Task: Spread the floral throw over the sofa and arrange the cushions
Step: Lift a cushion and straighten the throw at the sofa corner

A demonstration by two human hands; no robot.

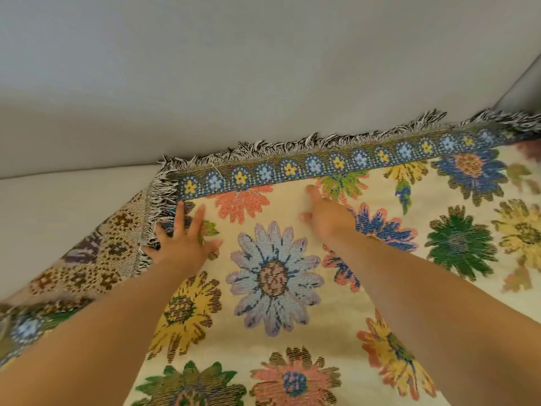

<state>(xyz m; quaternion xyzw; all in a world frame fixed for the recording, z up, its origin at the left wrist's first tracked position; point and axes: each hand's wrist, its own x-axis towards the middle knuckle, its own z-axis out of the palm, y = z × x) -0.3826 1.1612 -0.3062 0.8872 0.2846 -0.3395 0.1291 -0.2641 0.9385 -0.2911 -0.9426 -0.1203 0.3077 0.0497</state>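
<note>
Both hands flat on floral throw, near its fringed top edge on the sofa seat.

I see the left hand (183,244) with fingers (179,213) spread wide and straight, pressing on the throw's corner beside the fringe (292,145); right hand (328,215) also flat, fingers extended toward the blue flower border (292,168), gripping nothing. The floral throw (272,276) is cream woven cloth with large daisies in lilac, yellow, coral, green and blue. Its top edge runs along the foot of the grey sofa backrest (234,68). At left the corner is folded over, showing the duller reverse side. Bare sofa seat (64,200) lies open to the left of it. Both forearms reach in from the lower frame, angled toward the backrest.
</note>
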